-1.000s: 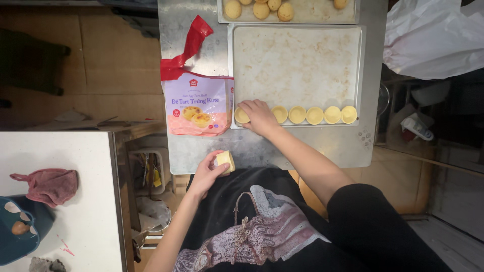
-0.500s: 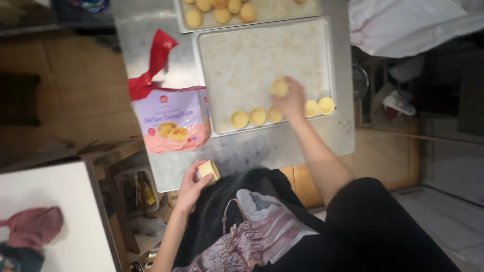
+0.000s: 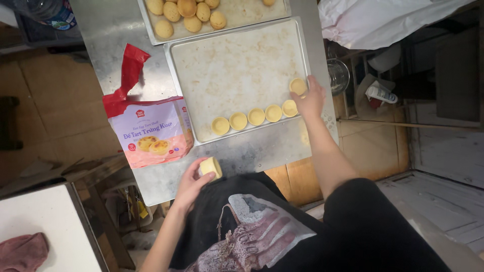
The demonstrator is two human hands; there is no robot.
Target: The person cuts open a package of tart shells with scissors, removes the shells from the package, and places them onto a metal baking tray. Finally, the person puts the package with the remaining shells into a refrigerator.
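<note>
— What is the person doing at this moment?

— The right hand (image 3: 310, 100) is at the right edge of the baking tray (image 3: 237, 65). Its fingers are pressed together around one tart shell (image 3: 298, 86), which seems to touch the tray already, just above the end of the row of five shells (image 3: 254, 117) along the near edge.

— So a second row begins?

— I judge yes. The first row looks full, and this shell stands behind its last one.

— And the left hand (image 3: 194, 182)?

— It is at the near edge of the metal table (image 3: 252, 148), fingers curled around a small stack of shells (image 3: 210, 167), gripping it from the side. The opened pink bag (image 3: 150, 132) lies just beside, left of the tray.

— What does the next move need?

— In my opinion, the fingers must let go without pushing the shell, then the right hand must take another from the stack. A farther tray (image 3: 242, 12) holds round golden pastries (image 3: 187, 14).
</note>
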